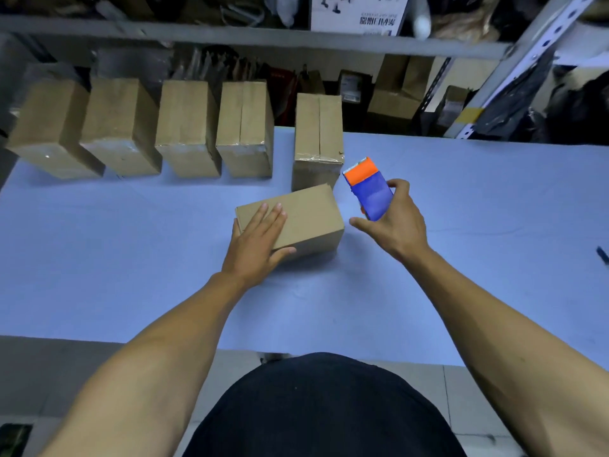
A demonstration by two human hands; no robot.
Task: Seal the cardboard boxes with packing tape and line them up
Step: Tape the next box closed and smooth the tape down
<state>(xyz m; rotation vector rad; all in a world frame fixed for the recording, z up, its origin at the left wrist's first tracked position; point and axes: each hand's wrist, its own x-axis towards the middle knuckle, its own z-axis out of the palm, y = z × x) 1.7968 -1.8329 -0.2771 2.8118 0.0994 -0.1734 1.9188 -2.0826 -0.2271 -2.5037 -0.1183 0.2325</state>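
A small cardboard box (309,212) lies on its side in the middle of the blue table (131,258). My left hand (260,239) rests flat on its top, fingers straight, thumb along its near face. My right hand (395,219) grips a blue and orange tape dispenser (369,189) just right of that box, lifted off the table. Behind it stands a taped box (318,140), and further left several boxes (184,127) stand side by side in a row along the table's far edge.
Metal shelving (263,37) crammed with boxes, bags and packages runs behind the table. A slanted shelf upright (514,70) stands at the back right. A small dark object (603,255) lies at the table's right edge. My dark-clothed body (323,410) is at the near edge.
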